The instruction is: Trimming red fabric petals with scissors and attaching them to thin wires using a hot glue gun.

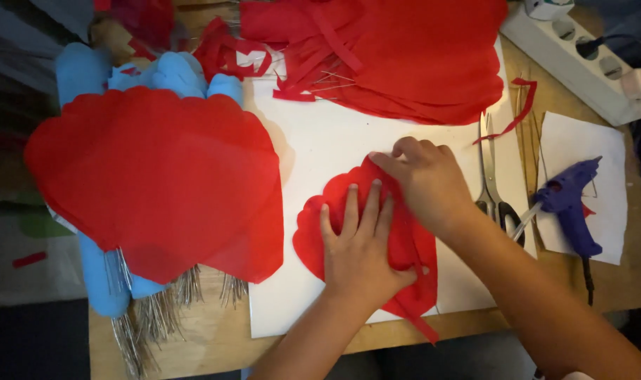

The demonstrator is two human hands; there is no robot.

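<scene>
head view — cluttered wooden table [215, 338], white board [320, 148]

The left hand [358, 246] is lying flat, palm down, fingers pointing toward twelve o'clock. The right hand [424, 179] is crossing in from four o'clock, fingers curled downward, fingertips pressing.

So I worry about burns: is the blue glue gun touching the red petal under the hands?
Apart. The head view shows the glue gun on separate paper, scissors lying between it and the red petal.
</scene>
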